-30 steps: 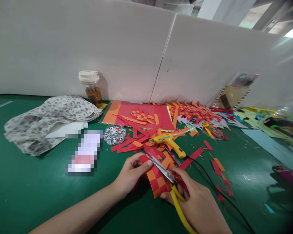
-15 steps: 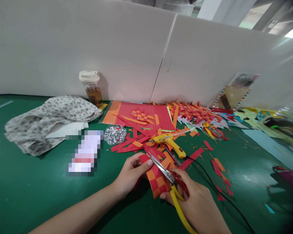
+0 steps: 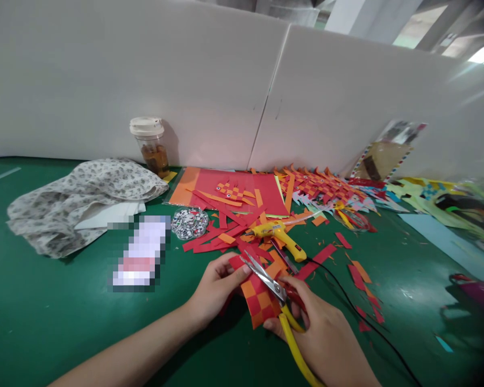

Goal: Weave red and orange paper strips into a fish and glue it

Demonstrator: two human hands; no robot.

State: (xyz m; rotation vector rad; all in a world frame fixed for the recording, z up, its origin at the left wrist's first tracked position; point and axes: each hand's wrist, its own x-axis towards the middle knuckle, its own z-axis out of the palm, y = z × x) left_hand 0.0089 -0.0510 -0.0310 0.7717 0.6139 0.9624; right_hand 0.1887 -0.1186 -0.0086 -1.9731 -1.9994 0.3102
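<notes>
If you put the clock centre on the red-orange woven paper piece [image 3: 261, 303], floral cloth [image 3: 97, 185] sits at 10 on the green tabletop [image 3: 60, 312]. Pixelated oblong [image 3: 143, 250] just beside it, between 9 and 10, content unreadable. Lidded cup [image 3: 155, 153], brown liquid inside, stands upright between 10 and 11, near the white partition [image 3: 185, 80]. Round printed disc [image 3: 189, 223], same bearing, closer in. Left hand [image 3: 215, 287] at 9–10: thumb and fingers closed, pinching the paper's upper left. Red and orange sheets [image 3: 248, 180] between 11 and 12, loose strips on and below them. Scissors [image 3: 279, 292] lie over the paper, tips at 11 by the left thumb, blades slightly parted; can't make out whether they bite. Yellow glue gun [image 3: 280, 235] near 1. Right hand [image 3: 326, 322] at 3: fingers curled around the scissor handles. Woven pile [image 3: 320, 185] near 1, further out. Striped-edge envelope [image 3: 383, 161] leans near 2. Light blue sheet [image 3: 439, 239] at 2–3.
</notes>
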